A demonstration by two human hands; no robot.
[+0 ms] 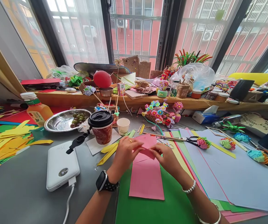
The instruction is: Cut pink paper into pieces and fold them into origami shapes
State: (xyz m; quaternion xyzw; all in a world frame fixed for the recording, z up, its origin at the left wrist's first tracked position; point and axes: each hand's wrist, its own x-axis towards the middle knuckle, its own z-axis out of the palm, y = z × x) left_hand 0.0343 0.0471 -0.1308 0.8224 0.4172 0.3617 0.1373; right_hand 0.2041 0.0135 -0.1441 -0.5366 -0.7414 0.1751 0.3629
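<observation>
There are two hands [125,152], two paper cups [123,127], one smartwatch [103,181] and one balloon [102,79].

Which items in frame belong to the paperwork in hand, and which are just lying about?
In hand:
- Pink paper, pinched by left hand and right hand
- Pink sheet below
- Green sheet underneath

Lying about:
- Power bank
- Lidded cup
- Juice bottle
- Red balloon

Unclear: scissors, nearby, untouched.
</observation>
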